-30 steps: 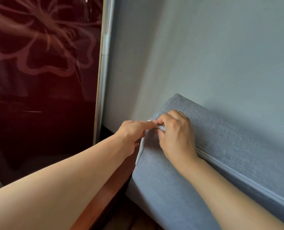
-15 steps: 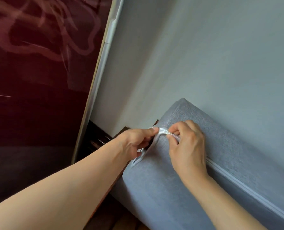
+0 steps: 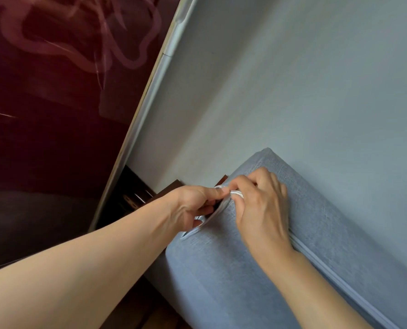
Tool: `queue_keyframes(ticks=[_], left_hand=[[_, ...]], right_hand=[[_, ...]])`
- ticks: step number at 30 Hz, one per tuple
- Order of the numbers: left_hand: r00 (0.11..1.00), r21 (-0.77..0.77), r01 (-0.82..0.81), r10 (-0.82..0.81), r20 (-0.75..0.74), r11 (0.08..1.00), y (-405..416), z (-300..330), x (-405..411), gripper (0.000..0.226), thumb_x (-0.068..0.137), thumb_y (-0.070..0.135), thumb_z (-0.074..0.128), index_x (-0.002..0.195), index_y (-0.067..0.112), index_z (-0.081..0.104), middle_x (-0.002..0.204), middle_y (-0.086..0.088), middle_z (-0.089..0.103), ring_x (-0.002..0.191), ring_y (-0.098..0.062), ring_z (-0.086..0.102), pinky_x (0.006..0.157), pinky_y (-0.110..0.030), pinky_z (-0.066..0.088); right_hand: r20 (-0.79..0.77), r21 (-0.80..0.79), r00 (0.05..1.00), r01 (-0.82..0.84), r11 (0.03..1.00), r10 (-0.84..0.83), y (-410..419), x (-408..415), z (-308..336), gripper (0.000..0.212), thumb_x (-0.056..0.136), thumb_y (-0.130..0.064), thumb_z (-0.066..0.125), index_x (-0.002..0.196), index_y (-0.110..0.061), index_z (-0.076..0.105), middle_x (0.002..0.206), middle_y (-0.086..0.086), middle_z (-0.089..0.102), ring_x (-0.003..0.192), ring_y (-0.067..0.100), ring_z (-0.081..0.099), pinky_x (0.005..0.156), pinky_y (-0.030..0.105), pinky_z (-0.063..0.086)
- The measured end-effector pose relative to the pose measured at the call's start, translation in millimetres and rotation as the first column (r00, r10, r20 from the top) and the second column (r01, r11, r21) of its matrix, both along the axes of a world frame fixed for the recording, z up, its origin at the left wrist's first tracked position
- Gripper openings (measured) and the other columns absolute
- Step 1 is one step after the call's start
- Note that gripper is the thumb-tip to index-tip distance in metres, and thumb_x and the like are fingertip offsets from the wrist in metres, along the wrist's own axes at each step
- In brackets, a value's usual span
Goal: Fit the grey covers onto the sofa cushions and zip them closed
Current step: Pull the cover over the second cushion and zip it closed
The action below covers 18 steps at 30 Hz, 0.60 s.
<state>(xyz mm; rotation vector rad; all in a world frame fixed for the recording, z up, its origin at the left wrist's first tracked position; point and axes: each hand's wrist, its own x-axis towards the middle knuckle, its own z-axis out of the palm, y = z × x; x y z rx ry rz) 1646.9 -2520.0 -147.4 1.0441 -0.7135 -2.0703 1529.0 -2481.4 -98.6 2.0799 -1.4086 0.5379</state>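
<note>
Head view: the cushion (image 3: 221, 276) in its grey cover (image 3: 328, 224) leans against the pale wall (image 3: 292, 91), filling the frame from the centre toward 5 o'clock. The zip (image 3: 335, 276) runs as a pale line from 4 o'clock up to the cushion's top corner, where both hands meet. The right hand (image 3: 262, 210), fingers curled, pinches the pale zip end. The left hand (image 3: 190, 205) sits just at its 9 o'clock, thumb and fingers pinching the loose flap where the seam still gapes. The open stretch lies from the fingers toward 7 o'clock, nearer the left hand, so closing it likely means drawing along that line. Against half a second ago, the hands have crept slightly up the corner and the gap looks narrower. A dark red panel (image 3: 55, 115) stands at 10 o'clock.
</note>
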Motion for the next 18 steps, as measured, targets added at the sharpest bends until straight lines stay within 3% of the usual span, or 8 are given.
queue_keyframes(ticks=[3, 7, 15, 18], left_hand=[[1.0, -0.011, 0.011, -0.01, 0.003, 1.0, -0.8, -1.9, -0.5, 0.016, 0.08, 0.029, 0.07, 0.069, 0.023, 0.059, 0.075, 0.008, 0.051, 0.07, -0.009, 0.043, 0.084, -0.03, 0.022], [1.0, -0.034, 0.006, -0.005, 0.02, 0.999, -1.0, -5.4, 0.8, 0.01, 0.08, 0.029, 0.07, 0.077, 0.024, 0.062, 0.079, 0.009, 0.053, 0.072, -0.007, 0.044, 0.084, -0.03, 0.024], [0.998, -0.013, 0.062, -0.061, 0.018, 0.998, -0.2, -6.0, 2.5, 0.01, 0.082, 0.032, 0.067, 0.085, 0.025, 0.062, 0.08, 0.008, 0.051, 0.072, -0.009, 0.042, 0.085, -0.03, 0.023], [0.997, -0.001, 0.06, -0.06, 0.039, 0.998, 0.0, -5.0, 2.5, 0.016, 0.078, 0.035, 0.071, 0.075, 0.024, 0.059, 0.073, 0.008, 0.047, 0.069, -0.01, 0.04, 0.083, -0.03, 0.024]], right_hand=[[-0.032, -0.004, 0.999, 0.032, 0.999, -0.032, -4.5, 2.3, 0.0, 0.028, 0.061, 0.002, 0.08, 0.07, -0.014, 0.059, 0.074, 0.006, 0.051, 0.069, 0.029, 0.054, 0.064, 0.035, 0.037], [-0.063, -0.007, 0.996, 0.06, 0.998, -0.061, -5.7, 2.8, -2.0, 0.028, 0.061, 0.006, 0.078, 0.07, -0.012, 0.058, 0.074, 0.008, 0.052, 0.071, 0.032, 0.054, 0.066, 0.033, 0.024], [-0.055, -0.027, 0.998, 0.032, 0.999, -0.033, -7.7, 0.4, -6.7, 0.024, 0.067, 0.006, 0.074, 0.074, -0.011, 0.06, 0.079, 0.011, 0.053, 0.075, 0.034, 0.054, 0.067, 0.035, 0.026], [-0.017, 0.001, 1.0, 0.017, 1.0, -0.017, -6.6, -0.3, -4.4, 0.024, 0.067, 0.004, 0.075, 0.077, -0.011, 0.06, 0.081, 0.01, 0.053, 0.077, 0.034, 0.054, 0.068, 0.034, 0.025]])
